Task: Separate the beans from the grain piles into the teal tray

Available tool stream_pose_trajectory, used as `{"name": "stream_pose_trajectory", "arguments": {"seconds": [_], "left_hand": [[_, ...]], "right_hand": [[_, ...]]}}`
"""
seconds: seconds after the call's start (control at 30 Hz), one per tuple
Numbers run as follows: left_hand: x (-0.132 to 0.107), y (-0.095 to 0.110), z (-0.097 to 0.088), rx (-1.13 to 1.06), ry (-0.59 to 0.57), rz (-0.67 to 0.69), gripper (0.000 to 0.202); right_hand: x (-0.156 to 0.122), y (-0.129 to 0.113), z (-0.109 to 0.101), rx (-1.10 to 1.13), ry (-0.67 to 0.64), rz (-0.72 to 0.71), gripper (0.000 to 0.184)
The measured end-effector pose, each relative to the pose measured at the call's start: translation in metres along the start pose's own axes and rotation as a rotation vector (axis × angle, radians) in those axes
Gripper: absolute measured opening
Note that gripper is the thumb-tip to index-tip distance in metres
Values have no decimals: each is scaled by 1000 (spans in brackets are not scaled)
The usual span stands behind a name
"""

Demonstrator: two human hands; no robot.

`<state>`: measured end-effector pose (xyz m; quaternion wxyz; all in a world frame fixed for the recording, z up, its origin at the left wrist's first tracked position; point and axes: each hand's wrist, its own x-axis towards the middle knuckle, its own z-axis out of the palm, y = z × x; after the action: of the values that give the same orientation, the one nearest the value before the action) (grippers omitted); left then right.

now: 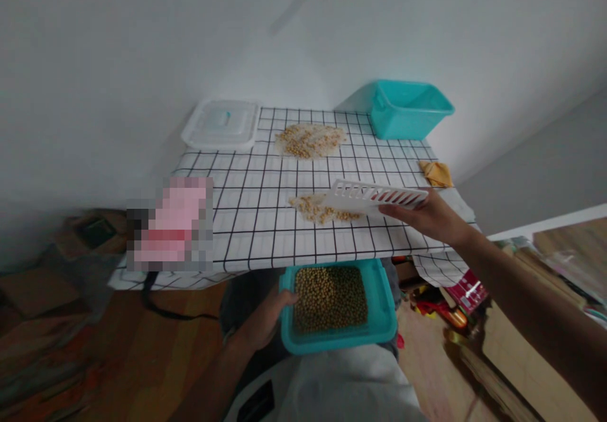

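Note:
My right hand (422,212) is closed on the right end of a white slotted plastic tray (363,195), held tilted just above the table. Partly behind and under it lies a small pile of yellowish beans (313,209), perhaps soybeans. Below the table's front edge, a teal plastic bin (339,345) rests at my lap. Many beans (331,297) cover its bottom. Around the bin's left rim my left hand (270,311) is closed, thumb over the edge. A second, wider patch of beans (310,140) is spread farther back on the table.
A checked cloth (251,210) covers the table. At the back left is a clear lid (222,124); a teal bin (410,112) stands at the back right. A yellow cloth (436,173) lies near the right edge. A blurred-out pink item (175,216) is at left.

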<state>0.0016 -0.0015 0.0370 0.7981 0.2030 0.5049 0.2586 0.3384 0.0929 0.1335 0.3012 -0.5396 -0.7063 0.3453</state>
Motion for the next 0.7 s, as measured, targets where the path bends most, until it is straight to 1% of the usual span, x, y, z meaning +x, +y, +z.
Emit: {"name": "stream_pose_trajectory", "arguments": {"seconds": [0.13,0.23,0.33,0.47,0.6,0.7], "left_hand": [[5,-1,-5,-30,-28,2,40],[9,-4,-10,-9,-40,-17,39],[13,-6,-13,-19,-57,-2,40],[14,-5,-13,-47,-76,15,48],[11,-1,-10,-46,-60,-8,53],[12,0,-9,-45,-58,-8,52]], "right_hand": [[-9,-9,1,-34,-39,16,30],[-16,-16,1,-13,-68,31,29],[-18,-18,1,-12,-52,32,27],[-20,-18,2,-30,-19,38,26],[-25,-22,2,-23,-58,63,29],[-32,-27,2,-21,-97,69,25]]}}
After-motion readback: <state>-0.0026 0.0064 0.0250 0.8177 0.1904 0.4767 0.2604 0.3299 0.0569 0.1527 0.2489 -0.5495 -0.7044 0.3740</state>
